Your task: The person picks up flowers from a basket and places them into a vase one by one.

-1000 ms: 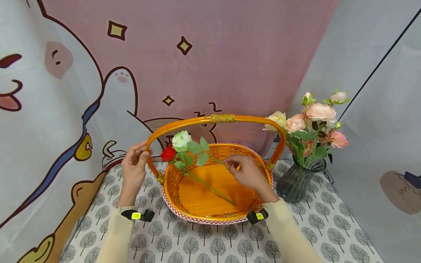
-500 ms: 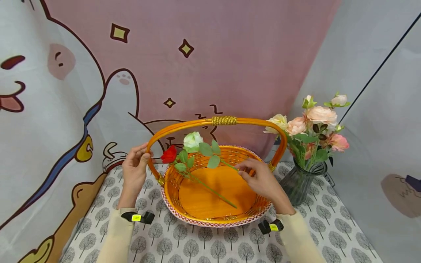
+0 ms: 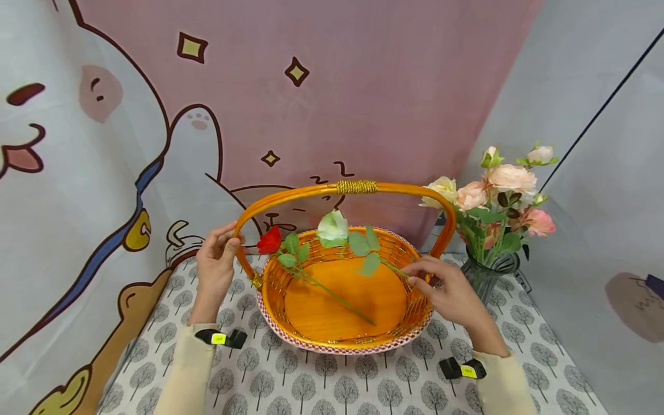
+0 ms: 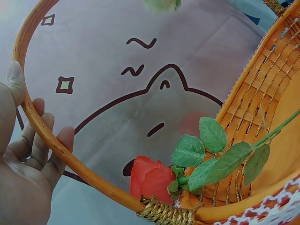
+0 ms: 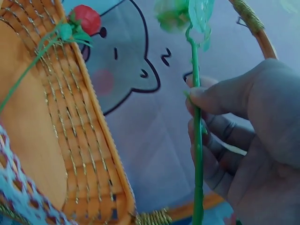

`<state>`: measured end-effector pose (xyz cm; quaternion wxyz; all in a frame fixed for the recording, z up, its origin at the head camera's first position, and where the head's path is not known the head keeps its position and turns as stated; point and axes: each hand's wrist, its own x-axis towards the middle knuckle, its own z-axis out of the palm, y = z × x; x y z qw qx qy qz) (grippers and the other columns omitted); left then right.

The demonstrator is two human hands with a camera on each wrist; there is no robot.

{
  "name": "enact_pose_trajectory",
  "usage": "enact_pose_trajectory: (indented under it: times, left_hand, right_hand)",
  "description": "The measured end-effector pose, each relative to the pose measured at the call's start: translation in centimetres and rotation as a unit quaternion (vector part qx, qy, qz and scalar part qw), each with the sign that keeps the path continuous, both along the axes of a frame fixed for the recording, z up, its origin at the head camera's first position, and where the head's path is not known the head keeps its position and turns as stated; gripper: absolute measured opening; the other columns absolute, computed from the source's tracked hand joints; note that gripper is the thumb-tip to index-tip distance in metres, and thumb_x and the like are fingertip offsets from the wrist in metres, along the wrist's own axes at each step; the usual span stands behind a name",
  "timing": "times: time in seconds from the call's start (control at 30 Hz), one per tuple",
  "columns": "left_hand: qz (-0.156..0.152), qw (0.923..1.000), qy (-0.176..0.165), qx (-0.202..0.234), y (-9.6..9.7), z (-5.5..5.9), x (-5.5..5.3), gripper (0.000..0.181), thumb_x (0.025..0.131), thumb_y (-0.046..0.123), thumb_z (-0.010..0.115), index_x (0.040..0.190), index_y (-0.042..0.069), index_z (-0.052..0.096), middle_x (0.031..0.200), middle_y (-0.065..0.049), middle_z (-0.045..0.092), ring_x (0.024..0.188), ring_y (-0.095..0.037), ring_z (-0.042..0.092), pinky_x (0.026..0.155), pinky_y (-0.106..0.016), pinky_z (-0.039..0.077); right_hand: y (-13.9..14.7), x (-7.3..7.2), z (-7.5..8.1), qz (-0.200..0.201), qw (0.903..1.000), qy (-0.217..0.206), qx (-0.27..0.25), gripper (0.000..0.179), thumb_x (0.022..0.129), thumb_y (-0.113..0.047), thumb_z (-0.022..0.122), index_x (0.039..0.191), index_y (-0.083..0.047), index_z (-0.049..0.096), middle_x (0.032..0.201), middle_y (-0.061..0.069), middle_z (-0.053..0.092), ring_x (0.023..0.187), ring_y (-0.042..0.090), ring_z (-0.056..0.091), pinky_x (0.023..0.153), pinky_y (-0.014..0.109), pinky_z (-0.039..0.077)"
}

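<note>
An orange woven basket with a tall arched handle stands on the table. My left hand holds the left side of that handle between thumb and fingers; the left wrist view shows the thumb on one side and fingertips on the other. My right hand pinches the green stem of a white rose over the basket's right part, its bloom pointing left. In the right wrist view the stem runs between thumb and fingers. A red rose lies in the basket, its bloom at the left rim.
A grey glass vase of pink, peach and cream flowers stands right of the basket, close to my right hand. A tree-patterned cloth covers the table. A pink cartoon curtain hangs behind.
My right hand has moved right with the white rose, drawing its bloom away from the red rose toward the basket's middle. My left hand keeps its hold on the handle.
</note>
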<state>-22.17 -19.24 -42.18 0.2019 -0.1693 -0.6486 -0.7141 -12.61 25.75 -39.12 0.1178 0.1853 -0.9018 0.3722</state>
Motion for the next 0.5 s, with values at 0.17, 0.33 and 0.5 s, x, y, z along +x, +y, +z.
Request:
enact_pose_trajectory:
  times: [0.17,0.33,0.5]
  left_hand:
    - [0.005,0.9999,-0.002,0.009,0.1,0.1,0.0,0.035,0.103,0.01,0.059,0.136,0.0,0.062,0.105,-0.006,0.07,0.093,-0.01,0.067,0.081,-0.023,0.063]
    - [0.002,0.9998,0.004,0.018,0.1,0.0,-0.1,0.034,0.103,0.005,0.057,0.136,-0.002,0.061,0.103,-0.007,0.07,0.09,-0.011,0.067,0.079,-0.023,0.063]
    - [-0.001,0.9997,0.004,0.024,0.2,0.0,-0.1,0.034,0.103,0.005,0.057,0.136,-0.003,0.061,0.103,0.0,0.07,0.093,-0.011,0.066,0.078,-0.022,0.063]
  right_hand:
    - [1.5,1.0,0.5,0.01,0.9993,0.02,-0.029,0.026,0.097,-0.004,0.069,0.112,-0.025,0.075,0.099,-0.004,0.069,0.062,0.01,0.052,0.054,0.022,0.048]
    - [2.7,1.8,0.8,0.016,0.997,0.043,-0.062,0.031,0.093,0.006,0.07,0.111,-0.018,0.076,0.105,0.0,0.069,0.072,0.009,0.061,0.059,0.021,0.053]
    - [4.0,2.3,1.0,0.002,0.9959,0.062,-0.066,0.031,0.092,0.011,0.068,0.112,-0.011,0.075,0.112,-0.005,0.068,0.084,0.006,0.064,0.067,0.017,0.054]
